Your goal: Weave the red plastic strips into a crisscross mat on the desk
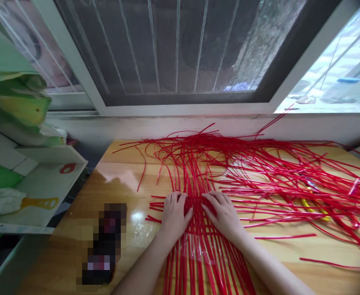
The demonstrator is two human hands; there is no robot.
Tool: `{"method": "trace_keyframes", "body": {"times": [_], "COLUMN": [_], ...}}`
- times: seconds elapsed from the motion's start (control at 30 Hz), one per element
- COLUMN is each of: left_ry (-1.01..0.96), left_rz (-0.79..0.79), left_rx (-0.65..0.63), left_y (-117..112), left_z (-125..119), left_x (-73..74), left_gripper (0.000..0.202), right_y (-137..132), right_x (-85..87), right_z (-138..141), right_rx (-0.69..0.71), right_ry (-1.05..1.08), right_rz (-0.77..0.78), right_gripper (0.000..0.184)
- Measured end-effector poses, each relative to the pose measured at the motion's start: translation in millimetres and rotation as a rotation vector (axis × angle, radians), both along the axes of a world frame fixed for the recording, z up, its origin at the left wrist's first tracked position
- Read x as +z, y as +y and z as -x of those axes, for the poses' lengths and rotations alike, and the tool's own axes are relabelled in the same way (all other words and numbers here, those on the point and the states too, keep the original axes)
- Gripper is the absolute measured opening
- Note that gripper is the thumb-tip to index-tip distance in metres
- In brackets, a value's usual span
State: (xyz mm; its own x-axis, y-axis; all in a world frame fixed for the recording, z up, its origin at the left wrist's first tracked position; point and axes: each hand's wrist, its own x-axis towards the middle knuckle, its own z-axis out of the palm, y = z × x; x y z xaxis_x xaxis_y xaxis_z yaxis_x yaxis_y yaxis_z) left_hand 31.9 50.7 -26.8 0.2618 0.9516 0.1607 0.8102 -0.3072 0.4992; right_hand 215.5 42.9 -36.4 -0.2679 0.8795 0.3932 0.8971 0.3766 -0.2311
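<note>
Many thin red strips (259, 172) lie spread over a wooden table (121, 176), crossing into a woven patch (196, 205) near the front middle. My left hand (174, 215) lies flat on the left side of that patch, fingers stretched out on the strips. My right hand (224, 213) rests on the right side of it, fingers extended and pressing the strips down. Both hands sit close together, thumbs nearly meeting over the weave. Long strips run from the patch toward me and fan out to the right.
A yellow-handled tool (316, 207) lies under the strips at right. A dark blurred object (104, 246) sits on the table at front left. Shelves with green items (20, 106) stand at left. A window with bars (173, 49) is behind the table.
</note>
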Motion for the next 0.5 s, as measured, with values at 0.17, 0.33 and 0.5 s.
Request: {"method": "trace_keyframes", "body": {"times": [0.17, 0.33, 0.5], "left_ry": [-0.007, -0.027, -0.04], "left_rz": [-0.006, -0.01, -0.008], "left_rx": [0.004, 0.004, 0.012], "left_y": [0.6, 0.7, -0.1], "left_z": [0.2, 0.2, -0.8], "left_x": [-0.9, -0.4, 0.3], "left_gripper": [0.033, 0.03, 0.028], "right_y": [2.2, 4.4, 3.0], "right_x": [-3.7, -4.4, -0.6], "right_z": [4.4, 3.7, 5.3], "right_rx": [0.059, 0.05, 0.041], "right_ry": [-0.02, -0.009, -0.016], "right_rz": [0.0, -0.004, 0.0], "right_gripper": [0.027, 0.025, 0.024]}}
